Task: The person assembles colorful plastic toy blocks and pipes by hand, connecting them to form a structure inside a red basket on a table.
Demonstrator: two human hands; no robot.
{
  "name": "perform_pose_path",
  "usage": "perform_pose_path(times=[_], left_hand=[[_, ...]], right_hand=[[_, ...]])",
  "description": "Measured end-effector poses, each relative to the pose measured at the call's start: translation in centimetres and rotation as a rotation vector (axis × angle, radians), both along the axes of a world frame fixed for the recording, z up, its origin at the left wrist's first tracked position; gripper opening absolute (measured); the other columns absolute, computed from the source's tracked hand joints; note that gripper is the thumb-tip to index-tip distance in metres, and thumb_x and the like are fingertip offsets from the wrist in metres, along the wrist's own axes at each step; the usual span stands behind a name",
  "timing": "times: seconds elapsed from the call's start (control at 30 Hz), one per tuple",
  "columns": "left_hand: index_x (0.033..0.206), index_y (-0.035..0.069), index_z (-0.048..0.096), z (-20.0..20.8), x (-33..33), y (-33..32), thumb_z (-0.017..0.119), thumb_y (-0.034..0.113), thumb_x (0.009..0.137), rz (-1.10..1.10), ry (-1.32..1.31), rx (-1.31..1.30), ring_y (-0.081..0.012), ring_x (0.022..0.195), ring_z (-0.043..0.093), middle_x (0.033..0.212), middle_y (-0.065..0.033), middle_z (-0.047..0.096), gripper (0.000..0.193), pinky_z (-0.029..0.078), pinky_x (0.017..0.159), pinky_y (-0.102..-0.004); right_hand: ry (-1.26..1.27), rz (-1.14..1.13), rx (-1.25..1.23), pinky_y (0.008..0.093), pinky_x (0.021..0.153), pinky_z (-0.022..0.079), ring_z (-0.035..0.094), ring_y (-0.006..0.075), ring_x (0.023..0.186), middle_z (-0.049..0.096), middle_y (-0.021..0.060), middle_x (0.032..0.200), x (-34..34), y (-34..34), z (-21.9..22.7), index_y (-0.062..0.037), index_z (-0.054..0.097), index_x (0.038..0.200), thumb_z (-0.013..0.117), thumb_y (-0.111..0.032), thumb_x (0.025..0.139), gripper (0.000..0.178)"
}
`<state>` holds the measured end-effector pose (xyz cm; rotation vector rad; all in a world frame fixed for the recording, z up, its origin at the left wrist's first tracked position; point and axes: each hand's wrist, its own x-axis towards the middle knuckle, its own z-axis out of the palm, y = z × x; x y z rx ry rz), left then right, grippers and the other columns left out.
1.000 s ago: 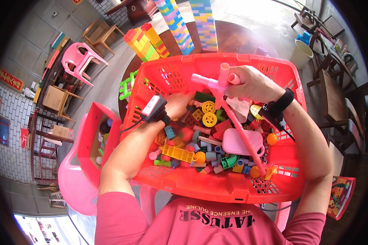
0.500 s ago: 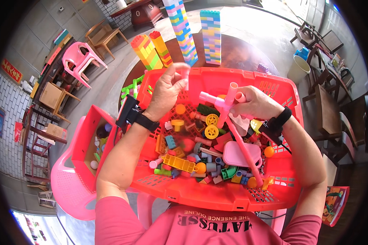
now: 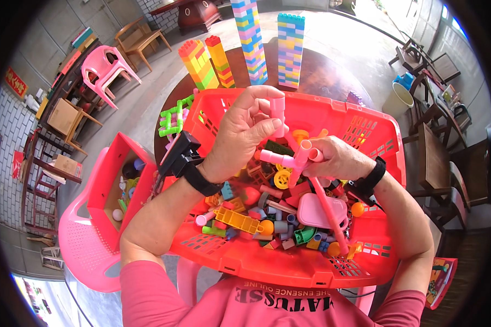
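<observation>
Over a large red plastic basket (image 3: 245,268), my left hand (image 3: 240,131) pinches a short pink toy pipe (image 3: 277,111) upright between thumb and fingers. My right hand (image 3: 337,158) is closed around a joined pink pipe assembly (image 3: 301,154), whose short arms point left, up and down. A long pink tube (image 3: 327,210) slants from near that hand down to the basket's right part; whether it is joined to the assembly I cannot tell. Below lie a yellow toy wheel (image 3: 282,179), a pink lidded box (image 3: 316,210), a yellow-orange beam (image 3: 238,219) and several loose blocks and pipe pieces.
Behind the basket, a round dark table (image 3: 327,71) bears tall block towers (image 3: 291,50) and a green pipe frame (image 3: 172,121). At left a red box (image 3: 105,218) of toys sits on a pink chair (image 3: 87,248). Wooden furniture (image 3: 436,158) stands at right.
My left hand has moved right and slightly down with the short pipe, closer to the assembly. My right hand and the assembly have shifted slightly down, the assembly's left arm now tilting less.
</observation>
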<state>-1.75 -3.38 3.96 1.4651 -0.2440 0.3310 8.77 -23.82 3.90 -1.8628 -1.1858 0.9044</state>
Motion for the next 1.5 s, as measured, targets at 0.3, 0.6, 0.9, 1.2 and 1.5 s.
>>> perform_pose_path(times=[0.3,0.6,0.9,1.2,1.5], left_hand=[[0.122,0.006,0.054,1.9,-0.9,0.3,0.060,-0.002,0.088,-0.026,0.049,0.142,-0.0079,0.085,0.059,0.099,-0.0026,0.057,0.036,0.051,0.077,-0.0240],[0.100,0.002,0.062,2.8,-1.5,0.7,0.067,-0.008,0.081,-0.004,0.027,0.549,-0.0099,0.092,0.059,0.099,-0.0032,0.057,0.023,0.049,0.080,-0.0237],[0.101,0.003,0.063,2.6,-1.6,-0.7,0.074,0.002,0.079,0.017,0.088,0.478,-0.0084,0.088,0.059,0.094,-0.0027,0.061,0.025,0.049,0.078,-0.0229],[0.097,0.004,0.063,1.4,-0.9,-1.1,0.074,0.008,0.079,0.000,-0.022,0.532,-0.0105,0.084,0.064,0.089,-0.0040,0.063,0.021,0.050,0.074,-0.0261],[0.100,0.004,0.061,1.7,-1.3,-1.5,0.070,0.011,0.087,-0.085,0.103,0.762,-0.0078,0.084,0.059,0.092,-0.0011,0.062,0.018,0.048,0.074,-0.0224]], right_hand=[[-0.083,0.044,-0.015,0.0270,0.047,0.047,0.059,0.0122,0.052,0.063,0.0021,0.067,0.2,0.0,-0.3,-0.0041,0.065,0.085,0.063,-0.020,0.080,0.017],[-0.079,0.024,-0.041,0.0290,0.046,0.050,0.063,0.0162,0.053,0.066,0.0057,0.070,0.2,0.2,-0.5,-0.0041,0.065,0.095,0.065,-0.020,0.080,0.022],[-0.120,0.050,-0.053,0.0323,0.054,0.050,0.064,0.0193,0.059,0.067,0.0084,0.074,0.3,0.3,-0.7,-0.0046,0.065,0.098,0.063,-0.021,0.079,0.026],[-0.188,0.047,-0.053,0.0351,0.064,0.050,0.065,0.0240,0.071,0.068,0.0093,0.075,0.1,0.2,-0.7,-0.0043,0.064,0.088,0.063,-0.020,0.077,0.019],[-0.229,0.042,-0.019,0.0347,0.057,0.048,0.062,0.0207,0.061,0.061,0.0068,0.064,0.3,0.5,-2.3,-0.0040,0.063,0.080,0.063,-0.018,0.077,0.014]])
